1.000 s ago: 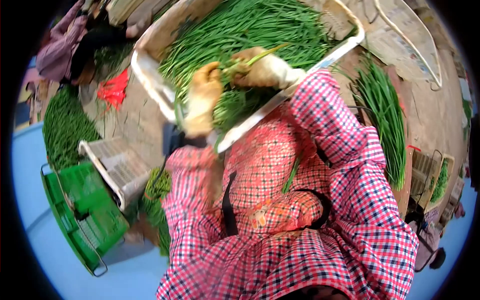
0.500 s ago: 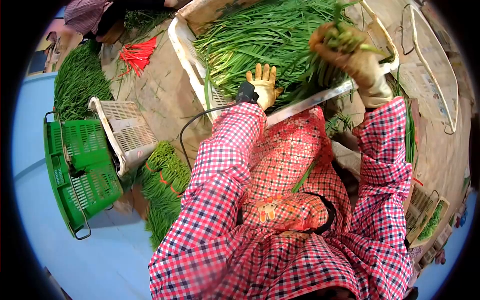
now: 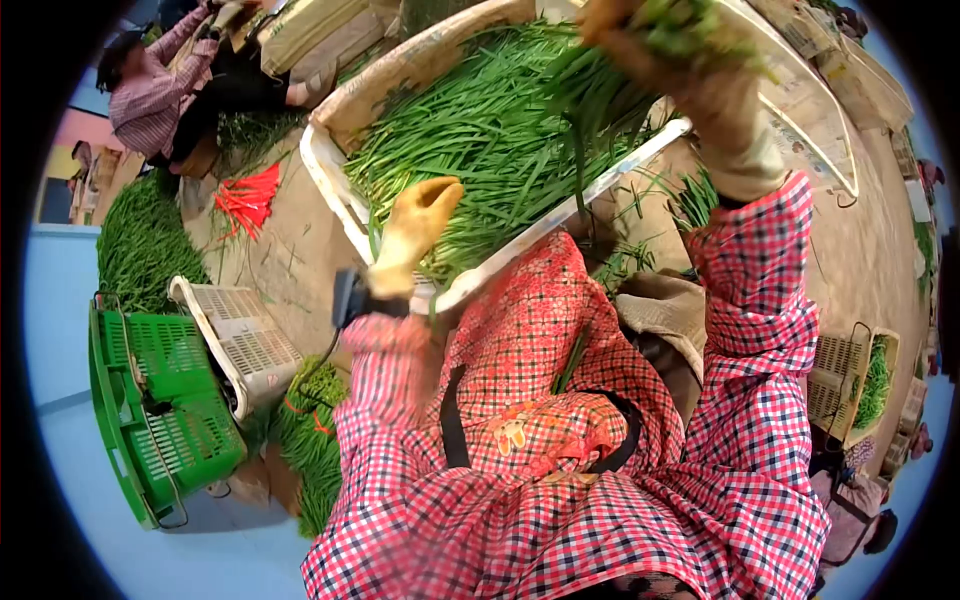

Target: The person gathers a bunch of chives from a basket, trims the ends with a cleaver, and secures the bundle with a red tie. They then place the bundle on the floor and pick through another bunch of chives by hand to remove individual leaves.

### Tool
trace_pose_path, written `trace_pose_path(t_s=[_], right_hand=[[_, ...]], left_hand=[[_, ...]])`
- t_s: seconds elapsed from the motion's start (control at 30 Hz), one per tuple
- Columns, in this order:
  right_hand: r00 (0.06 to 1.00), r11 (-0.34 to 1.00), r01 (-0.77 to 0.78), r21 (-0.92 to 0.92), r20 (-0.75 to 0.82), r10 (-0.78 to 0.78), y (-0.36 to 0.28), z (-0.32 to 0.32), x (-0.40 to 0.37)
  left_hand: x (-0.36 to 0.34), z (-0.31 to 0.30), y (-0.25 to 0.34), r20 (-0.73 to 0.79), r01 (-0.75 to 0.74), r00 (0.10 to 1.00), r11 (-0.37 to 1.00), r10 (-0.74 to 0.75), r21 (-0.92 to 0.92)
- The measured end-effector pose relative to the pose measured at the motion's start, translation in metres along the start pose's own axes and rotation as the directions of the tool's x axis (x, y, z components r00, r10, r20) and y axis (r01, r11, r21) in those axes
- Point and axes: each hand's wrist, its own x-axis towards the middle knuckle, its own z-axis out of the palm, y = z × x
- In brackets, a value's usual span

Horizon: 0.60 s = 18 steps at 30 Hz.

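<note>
A white plastic crate [image 3: 470, 285] in front of me holds a heap of long green garlic chives [image 3: 480, 140]. My left hand [image 3: 415, 225], in a yellowish glove, hovers over the crate's near left part. Its fingers are curled together, and whatever they may hold is hidden. At the upper right, my gloved right hand [image 3: 690, 75] is closed round a bunch of garlic chives [image 3: 590, 85], whose leaves hang over the crate. Motion blurs that hand and the stem ends. A black device is strapped at my left wrist.
Red ties [image 3: 250, 200] lie on the floor to the left. A green basket [image 3: 165, 400], a white basket [image 3: 245, 335] and tied chives [image 3: 315, 420] stand nearer. Another person [image 3: 165, 100] sits at upper left. A crate [image 3: 840, 385] with greens is at right.
My left hand has moved left, and its spread fingers have curled together. My right hand has lifted farther up with the bunch. The view has shifted, showing more of the seated person.
</note>
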Motion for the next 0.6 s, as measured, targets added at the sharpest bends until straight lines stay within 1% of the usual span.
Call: trace_pose_path(t_s=[0.03,0.07,0.1,0.13,0.17,0.2,0.23,0.3,0.33,0.43,0.5,0.6], right_hand=[[0.909,0.689,-0.354,0.632,0.061,0.411,0.005,-0.005,-0.001],[0.877,0.445,-0.359,0.82,0.133,0.462,0.032,-0.014,0.006],[0.837,0.16,-0.324,0.932,0.204,0.509,0.059,-0.024,0.013],[0.828,-0.33,-0.155,0.931,0.304,0.471,0.07,-0.046,0.027],[0.833,-0.716,0.032,0.698,0.377,0.405,0.087,-0.054,0.031],[0.853,-0.935,0.206,0.29,0.414,0.317,0.1,-0.063,0.03],[0.878,-0.931,0.234,0.282,0.35,0.326,0.11,-0.07,0.025],[0.913,-0.925,0.276,0.26,0.229,0.337,0.132,-0.086,0.014],[0.92,-0.923,0.289,0.252,0.193,0.341,0.147,-0.093,0.009],[0.926,-0.92,0.311,0.239,0.142,0.35,0.177,-0.116,0.004],[0.925,-0.907,0.317,0.277,0.121,0.36,0.196,-0.125,-0.002],[0.928,-0.892,0.302,0.335,0.108,0.355,0.208,-0.132,-0.012]], left_hand=[[-0.018,-0.001,0.013,0.141,-0.052,0.985,0.946,0.102,-0.321],[-0.035,0.005,0.021,0.245,-0.041,0.94,0.79,0.238,-0.611],[-0.052,0.018,0.025,0.281,0.023,0.914,0.653,0.293,-0.757],[-0.063,0.026,0.025,0.342,0.098,0.863,0.538,0.373,-0.837],[-0.074,0.033,0.026,0.398,0.2,0.8,0.425,0.449,-0.883],[-0.081,0.037,0.034,0.427,0.259,0.752,0.371,0.501,-0.892],[-0.089,0.041,0.042,0.454,0.323,0.7,0.322,0.551,-0.89],[-0.096,0.062,0.054,0.454,0.396,0.719,0.226,0.526,-0.89],[-0.1,0.072,0.059,0.454,0.429,0.731,0.173,0.51,-0.886],[-0.1,0.081,0.056,0.473,0.51,0.748,0.052,0.466,-0.859],[-0.098,0.084,0.051,0.503,0.554,0.71,0.05,0.493,-0.831],[-0.099,0.081,0.066,0.558,0.491,0.754,0.266,0.346,-0.829]])
